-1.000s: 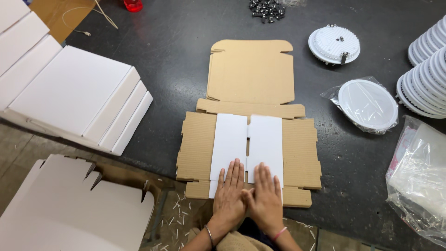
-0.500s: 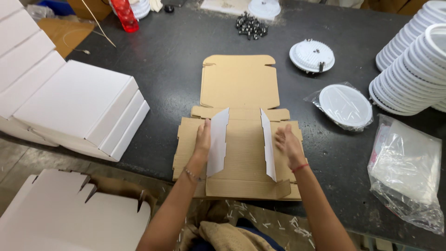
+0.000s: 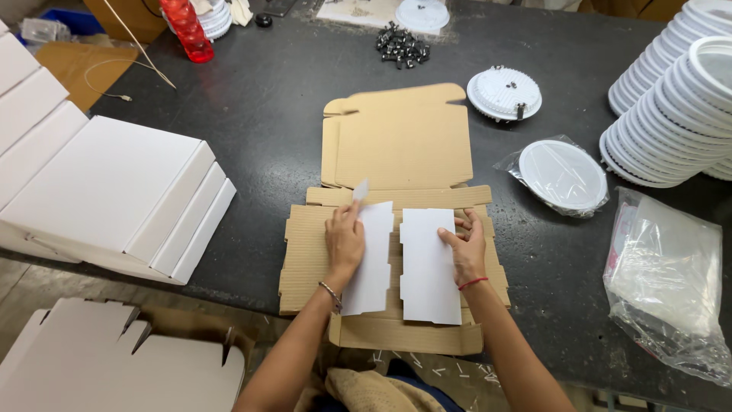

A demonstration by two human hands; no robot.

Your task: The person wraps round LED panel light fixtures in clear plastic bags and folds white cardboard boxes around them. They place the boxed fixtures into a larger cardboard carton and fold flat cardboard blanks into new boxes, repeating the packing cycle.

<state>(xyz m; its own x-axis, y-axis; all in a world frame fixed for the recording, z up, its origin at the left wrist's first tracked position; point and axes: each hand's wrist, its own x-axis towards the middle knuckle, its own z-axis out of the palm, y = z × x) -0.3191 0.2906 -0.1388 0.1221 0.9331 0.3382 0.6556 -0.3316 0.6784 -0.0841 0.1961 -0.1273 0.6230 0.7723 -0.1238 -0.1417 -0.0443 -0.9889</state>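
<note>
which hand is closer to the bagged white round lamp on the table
Right. The right hand presses the right white flap, on the side towards the bagged lamp. The left hand rests on the left white flap, further away.

A packing workshop is shown: flat brown cardboard boxes [image 3: 396,229], stacked round white lamps [image 3: 671,99] and clear plastic bags [image 3: 663,282] are seen.

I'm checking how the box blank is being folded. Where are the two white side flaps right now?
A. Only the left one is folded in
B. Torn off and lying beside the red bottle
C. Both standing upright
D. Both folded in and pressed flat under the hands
D: both white flaps lie flat on the brown cardboard blank, with the left hand on one and the right hand on the other.
</note>
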